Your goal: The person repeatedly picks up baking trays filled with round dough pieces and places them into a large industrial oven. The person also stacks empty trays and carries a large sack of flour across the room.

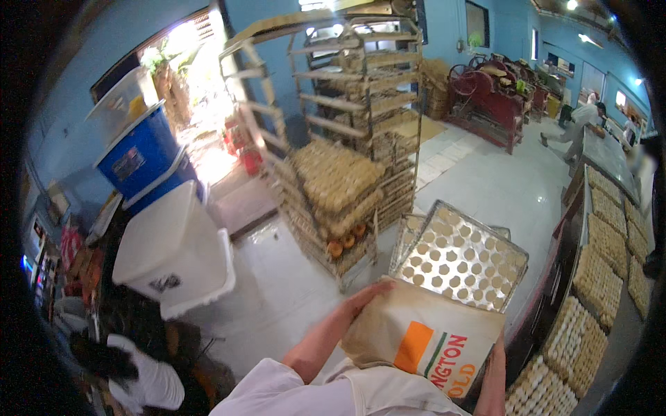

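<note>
Against my front is a large tan sack (433,312) with an orange block, a green stripe and coloured lettering. My left hand (375,290) holds its upper left corner, the fingers partly hidden. At the sack's right edge, my right hand (497,350) grips the side, also partly hidden. Just beyond the sack lies a metal tray (454,256) with rows of pale round dough pieces. Another tray (404,241) shows partly beneath it.
A tall rack (368,83) holding loaded trays stands ahead. White bins (173,243) and stacked blue bins (135,156) are on the left, near a seated person (142,374). Filled trays (576,340) line the table at right. Red machinery (485,104) and another person (583,121) are farther back.
</note>
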A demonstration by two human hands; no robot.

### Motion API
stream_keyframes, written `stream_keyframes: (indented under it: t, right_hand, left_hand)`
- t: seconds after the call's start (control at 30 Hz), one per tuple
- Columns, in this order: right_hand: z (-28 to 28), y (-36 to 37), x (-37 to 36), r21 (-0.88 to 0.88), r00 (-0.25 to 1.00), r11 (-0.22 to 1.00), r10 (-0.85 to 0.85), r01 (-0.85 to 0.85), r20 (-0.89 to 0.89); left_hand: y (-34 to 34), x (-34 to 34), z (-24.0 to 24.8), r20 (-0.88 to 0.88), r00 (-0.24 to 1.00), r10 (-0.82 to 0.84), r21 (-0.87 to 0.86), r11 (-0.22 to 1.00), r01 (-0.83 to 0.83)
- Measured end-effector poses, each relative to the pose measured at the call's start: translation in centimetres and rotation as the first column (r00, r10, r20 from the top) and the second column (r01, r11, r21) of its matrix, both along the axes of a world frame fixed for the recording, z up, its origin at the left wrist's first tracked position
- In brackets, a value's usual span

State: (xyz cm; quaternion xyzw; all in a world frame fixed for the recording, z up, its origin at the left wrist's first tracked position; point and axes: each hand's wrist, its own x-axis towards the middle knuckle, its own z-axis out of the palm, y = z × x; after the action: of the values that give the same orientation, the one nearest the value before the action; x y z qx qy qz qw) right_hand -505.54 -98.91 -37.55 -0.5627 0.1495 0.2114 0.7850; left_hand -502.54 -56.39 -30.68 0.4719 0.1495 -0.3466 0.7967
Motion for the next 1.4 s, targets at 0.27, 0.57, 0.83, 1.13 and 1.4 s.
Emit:
stream_keyframes:
  t: [0.27,0.57,0.83,1.13,1.4]
  right_hand:
    - [1.3,-8.3,21.3,0.004,0.976,0.976,-0.220,0.220,-0.010]
    - [1.5,-23.4,47.2,0.025,0.948,0.949,-0.315,0.314,0.037]
    - [5.2,-34.0,72.7,0.015,0.937,0.944,-0.329,0.329,0.115]
    - [5.9,-42.1,104.7,0.016,0.929,0.942,-0.334,0.336,0.157]
    - [6.1,-45.2,132.5,0.029,0.966,0.976,-0.220,0.218,0.138]
  left_hand:
    - [-10.3,31.7,-2.2,0.210,0.934,-0.291,-0.004,0.954,0.298]
    - [-27.1,64.0,-1.3,0.209,0.938,-0.276,-0.038,0.956,0.290]
    - [-37.6,86.1,0.5,0.201,0.944,-0.262,-0.138,0.946,0.292]
    - [-45.7,116.9,1.2,0.257,0.950,-0.180,-0.043,0.979,0.197]
    - [-47.1,140.9,1.7,0.214,0.971,-0.106,0.025,0.994,0.103]
